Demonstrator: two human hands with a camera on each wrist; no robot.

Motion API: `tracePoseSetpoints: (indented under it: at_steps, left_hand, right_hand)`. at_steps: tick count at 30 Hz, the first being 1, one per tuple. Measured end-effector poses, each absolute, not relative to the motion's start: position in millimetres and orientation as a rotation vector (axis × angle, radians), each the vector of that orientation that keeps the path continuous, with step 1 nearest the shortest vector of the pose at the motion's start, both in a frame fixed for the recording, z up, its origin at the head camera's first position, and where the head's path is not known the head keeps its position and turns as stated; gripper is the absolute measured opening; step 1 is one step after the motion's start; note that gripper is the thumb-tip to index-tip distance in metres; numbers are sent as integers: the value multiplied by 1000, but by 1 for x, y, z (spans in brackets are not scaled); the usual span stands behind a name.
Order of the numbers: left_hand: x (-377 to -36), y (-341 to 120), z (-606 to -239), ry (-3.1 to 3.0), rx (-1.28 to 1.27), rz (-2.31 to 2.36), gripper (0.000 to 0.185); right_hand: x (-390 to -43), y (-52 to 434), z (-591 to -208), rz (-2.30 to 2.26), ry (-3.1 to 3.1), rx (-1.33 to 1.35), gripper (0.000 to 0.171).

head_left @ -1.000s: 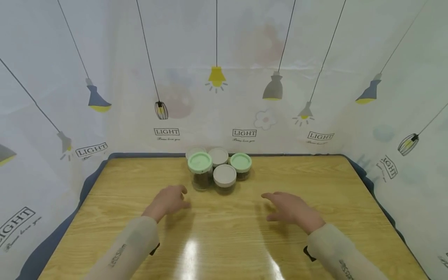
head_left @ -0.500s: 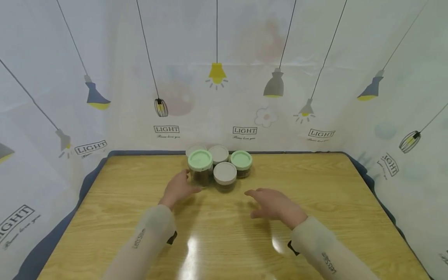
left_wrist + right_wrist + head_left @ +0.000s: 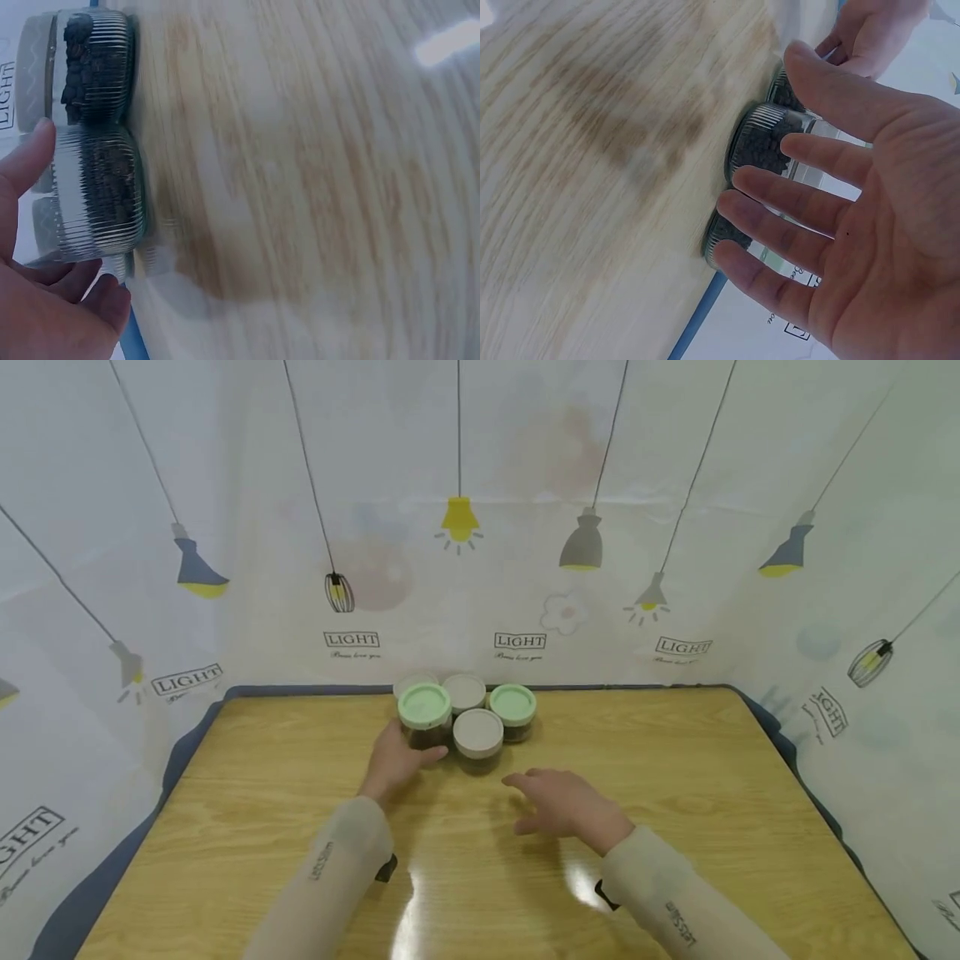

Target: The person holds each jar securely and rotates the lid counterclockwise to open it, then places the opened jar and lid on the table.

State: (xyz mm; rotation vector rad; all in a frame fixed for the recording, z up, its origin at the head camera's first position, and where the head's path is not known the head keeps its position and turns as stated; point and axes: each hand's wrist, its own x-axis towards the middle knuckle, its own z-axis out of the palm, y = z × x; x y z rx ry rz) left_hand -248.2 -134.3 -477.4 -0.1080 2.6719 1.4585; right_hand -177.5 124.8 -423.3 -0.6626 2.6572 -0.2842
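At the table's far edge my left hand (image 3: 393, 762) grips a ribbed glass jar (image 3: 424, 707) with a light green lid. Thumb and fingers lie around its sides in the left wrist view, and dark contents show through the glass (image 3: 112, 184). Against it stands a shorter jar (image 3: 478, 733) with a pale grey lid, holding dark chunks. My right hand (image 3: 572, 807) hovers in front and to the right of that shorter jar, its fingers spread and nothing in its palm, as the right wrist view shows.
Behind are two pale-lidded jars (image 3: 465, 692), partly hidden, and a second green-lidded jar (image 3: 513, 705) at the right of the cluster. A wall sheet (image 3: 525, 568) printed with lamps rises directly behind the wooden table (image 3: 675, 777).
My left hand has moved forward and right, from beside the jars to around the green-lidded one. The right hand has shifted left, closer to the cluster. The jars have stayed in place.
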Motion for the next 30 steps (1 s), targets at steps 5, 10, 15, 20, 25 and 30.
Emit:
tracePoseSetpoints:
  at_steps: [5, 10, 15, 20, 25, 30]
  left_hand:
    - [-251, -131, -481, 2711, -103, 1493, 95]
    - [-250, -131, -485, 2709, -140, 1489, 99]
    - [-249, -132, -485, 2708, -153, 1491, 99]
    - [-250, -132, -484, 2724, -142, 1494, 98]
    - [-252, -133, -486, 2741, -134, 1472, 98]
    - [-253, -132, -488, 2753, -135, 1473, 97]
  right_hand:
    - [-179, 123, -426, -251, 2670, -681, 65]
    - [-178, 123, -427, -242, 2671, -688, 64]
    - [-177, 122, -428, -244, 2674, -702, 64]
    - [-177, 122, -426, -241, 2676, -696, 64]
    - [-175, 124, -424, -276, 2650, -663, 64]
    - [-174, 125, -425, -285, 2644, -660, 64]
